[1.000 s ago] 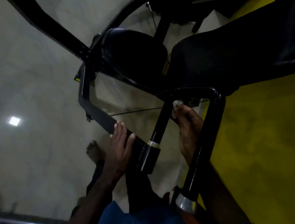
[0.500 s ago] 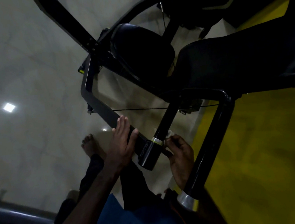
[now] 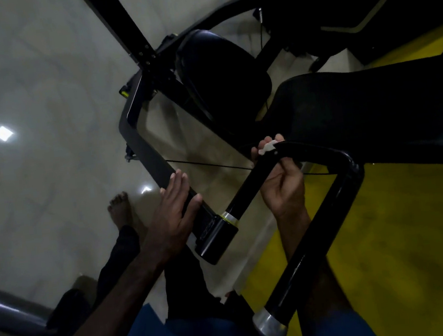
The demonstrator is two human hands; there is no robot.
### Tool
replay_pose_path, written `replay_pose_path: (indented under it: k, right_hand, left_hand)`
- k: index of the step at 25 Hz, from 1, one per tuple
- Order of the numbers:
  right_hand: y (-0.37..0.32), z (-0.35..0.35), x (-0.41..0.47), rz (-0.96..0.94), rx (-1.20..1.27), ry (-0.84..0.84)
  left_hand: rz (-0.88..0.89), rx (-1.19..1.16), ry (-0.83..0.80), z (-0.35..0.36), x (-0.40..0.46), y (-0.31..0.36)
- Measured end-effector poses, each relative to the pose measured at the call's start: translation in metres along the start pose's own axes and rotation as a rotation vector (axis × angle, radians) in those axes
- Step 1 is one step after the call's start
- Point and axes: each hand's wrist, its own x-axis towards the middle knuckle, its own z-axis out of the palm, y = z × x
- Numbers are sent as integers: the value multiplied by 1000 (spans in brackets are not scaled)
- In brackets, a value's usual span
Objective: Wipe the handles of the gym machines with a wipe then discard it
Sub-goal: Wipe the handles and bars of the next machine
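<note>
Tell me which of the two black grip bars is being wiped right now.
The shorter inner handle: the right hand presses the white wipe at its top. The longer outer handle goes untouched.

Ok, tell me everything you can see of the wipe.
The wipe is a small white scrap, crumpled and mostly hidden; only a sliver shows between the fingertips. It looks like thin paper or cloth, though the dim light keeps its texture unclear. The right hand curls round the upper end of the black handle bar and presses the wipe against it, close to where the bar bends. Nothing else touches it. The left hand rests flat on the grey frame, away from it.
</note>
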Motion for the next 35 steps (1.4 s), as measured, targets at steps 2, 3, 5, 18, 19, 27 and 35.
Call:
replay_pose_path:
  k: [2,3,5,18,19,27,35]
  right_hand:
    - [0,1,3,28,82,-16]
    - [1,3,5,38,105,-8]
    - [6,5,8,67,158,26]
    - [65,-29,-40,335,72,38]
    - [67,-31,-46,393,18,41]
    - [87,-51,-81,404,-182,15]
    - [-24,-28,-79,130,-509,114]
  left_hand:
    - [-3,-6,7,1,0,2]
    - [-8,-6,7,1,-1,4]
    - [-20,-8,12,1,0,5]
    - [-16,-23,29,1,-2,5]
    - [-12,-23,31,1,-1,6]
    - [-23,60,-69,-12,0,12]
    - [20,292,-319,-59,24,43]
